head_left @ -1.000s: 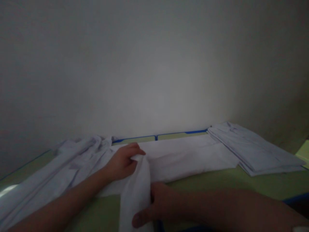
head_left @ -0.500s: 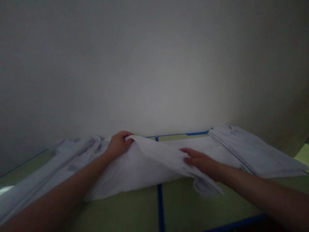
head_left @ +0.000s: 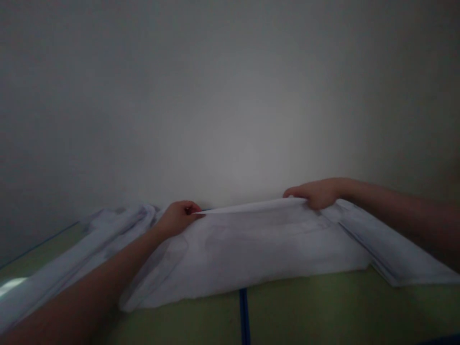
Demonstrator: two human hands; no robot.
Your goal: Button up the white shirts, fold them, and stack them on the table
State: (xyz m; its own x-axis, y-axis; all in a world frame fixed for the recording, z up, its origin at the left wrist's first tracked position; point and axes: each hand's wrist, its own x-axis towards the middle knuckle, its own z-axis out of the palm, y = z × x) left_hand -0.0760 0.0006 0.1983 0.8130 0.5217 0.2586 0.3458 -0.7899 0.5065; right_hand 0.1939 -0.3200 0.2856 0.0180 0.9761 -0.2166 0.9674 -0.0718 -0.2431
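Note:
A white cloth [head_left: 251, 249] lies spread across the green mat in front of me, its far edge pulled taut near the wall. My left hand [head_left: 178, 216] is closed on the far edge at the left corner. At the right corner of that same edge, my right hand [head_left: 318, 192] pinches the fabric. The cloth's near edge rests on the mat, over a blue seam [head_left: 244, 314].
A rumpled pile of white fabric [head_left: 82, 239] trails off to the left. A folded stack of white cloth [head_left: 388, 249] sits at the right, partly under my right arm. A plain wall [head_left: 230, 96] rises right behind the cloth. Green mat [head_left: 323, 306] shows in front.
Both hands carried the cloth's near part up and away, folding it toward the wall. My right hand swept from the near middle to the far right corner, and the edge now runs straight between my hands.

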